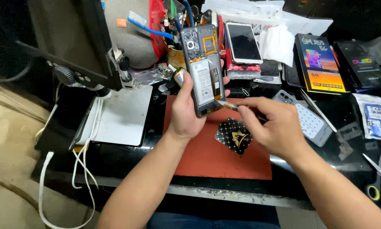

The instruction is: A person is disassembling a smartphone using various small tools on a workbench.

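Note:
My left hand [186,111] holds an opened smartphone [202,68] upright above the orange work mat [216,157], its back cover off so the battery and circuit board show. My right hand [272,125] grips a thin metal tool [228,105], whose tip touches the phone's lower right edge. A small black square with a gold grid pattern [234,135] lies on the mat just below my right hand.
A microscope stand with a white base plate [122,116] stands at left, with white cables hanging off the desk edge. Behind lie a white phone [243,42], boxed screen parts [320,63], a perforated screw tray [311,123], packets [375,116] and scissors [377,178] at right.

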